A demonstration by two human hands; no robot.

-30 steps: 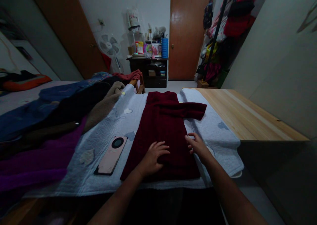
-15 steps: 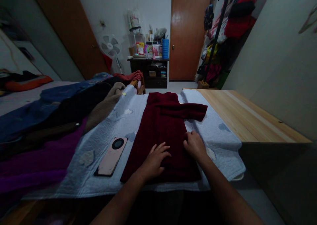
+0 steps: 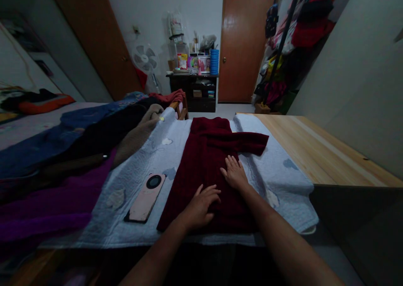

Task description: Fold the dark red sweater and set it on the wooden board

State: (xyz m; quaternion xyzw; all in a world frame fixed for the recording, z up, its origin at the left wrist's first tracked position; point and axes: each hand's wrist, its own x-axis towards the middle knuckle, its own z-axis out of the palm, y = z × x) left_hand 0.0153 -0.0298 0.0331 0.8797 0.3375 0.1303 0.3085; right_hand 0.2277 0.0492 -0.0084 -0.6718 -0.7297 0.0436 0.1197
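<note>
A dark red long-sleeved garment (image 3: 201,164), seemingly a sweater, lies folded lengthwise on a pale blue quilted cloth (image 3: 283,193). One sleeve sticks out past its right edge near the top. My left hand (image 3: 202,207) rests on the lower middle of the garment, fingers spread. Higher up, by the right edge, my right hand (image 3: 234,172) lies flat on the fabric with its fingers stretched out. Neither hand grips anything. To the left of the garment a pink phone (image 3: 146,198) with a round black camera ring lies on the cloth.
Heaped clothes, among them a purple garment (image 3: 63,193) and a brown one (image 3: 135,137), lie at the left. A wooden board (image 3: 302,147) adjoins the cloth on the right. Behind stand a fan (image 3: 146,59), a dark cabinet (image 3: 176,88) and a door (image 3: 242,46).
My right hand has moved up and inward from the garment's right edge, its curled fingers now flat on the fabric. My left hand stays on the lower part. The view has shifted slightly.
</note>
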